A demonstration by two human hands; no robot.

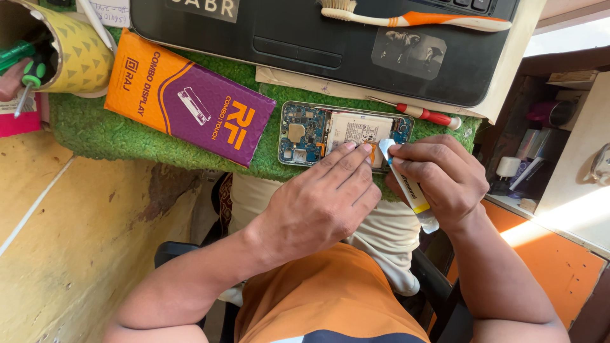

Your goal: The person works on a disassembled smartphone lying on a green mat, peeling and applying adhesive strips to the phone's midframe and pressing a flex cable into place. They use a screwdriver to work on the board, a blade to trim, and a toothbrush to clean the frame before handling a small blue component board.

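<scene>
Blue circuit boards and a white battery are showing inside the opened phone (pixel 330 132), which is lying face down with its back cover off on a green fuzzy mat (pixel 114 136), just below the front edge of a black laptop (pixel 305 38). The left hand (pixel 321 206) is resting palm down over the phone's lower edge, its fingers (pixel 349 155) extended and loosely together, the tips pressing on the battery area; it is grasping nothing. The right hand (pixel 441 178) is curling closed around a small white tube (pixel 406 184) with a yellow band, pinching it between thumb and fingers so that the tube's tip is touching the phone near the battery's right end. A red-handled screwdriver (pixel 422 114) is lying just beside the phone's upper right corner. An orange and purple box (pixel 184 95) is sitting on the mat to the left of the phone, apart from it. An orange and white toothbrush (pixel 419 19) is lying across the laptop.
</scene>
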